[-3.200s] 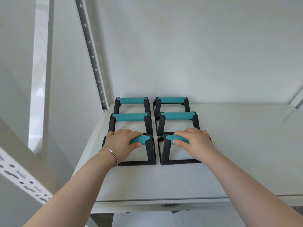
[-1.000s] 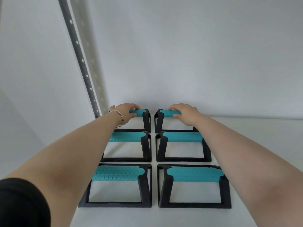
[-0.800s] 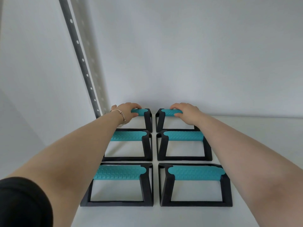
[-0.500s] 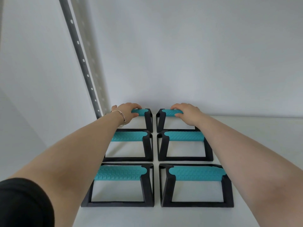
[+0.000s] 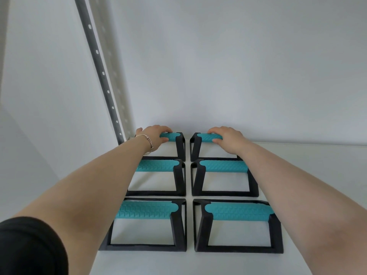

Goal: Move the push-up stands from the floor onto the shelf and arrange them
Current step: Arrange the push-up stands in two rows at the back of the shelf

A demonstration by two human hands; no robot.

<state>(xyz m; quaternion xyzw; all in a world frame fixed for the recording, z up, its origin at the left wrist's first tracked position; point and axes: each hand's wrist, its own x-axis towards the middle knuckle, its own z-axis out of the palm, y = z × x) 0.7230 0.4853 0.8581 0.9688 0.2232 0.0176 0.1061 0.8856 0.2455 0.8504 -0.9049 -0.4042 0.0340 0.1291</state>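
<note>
Several black push-up stands with teal grips stand on the white shelf (image 5: 307,175) in two columns of three rows. My left hand (image 5: 154,136) grips the teal handle of the back left stand (image 5: 174,142), close to the rear wall. My right hand (image 5: 228,138) grips the handle of the back right stand (image 5: 198,143). The middle left stand (image 5: 158,165) and middle right stand (image 5: 224,166) sit in front of them. Nearest me are the front left stand (image 5: 147,212) and front right stand (image 5: 238,211). My forearms cover the outer ends of the stands.
A grey perforated upright rail (image 5: 101,76) runs up the back left corner beside the left column. The white rear wall (image 5: 238,76) is right behind the back stands. Bare shelf surface lies to the right of the stands.
Since 3.2 s ago my hands have gone from the front pair of stands to the back pair. Over the last second the hands and stands have hardly moved.
</note>
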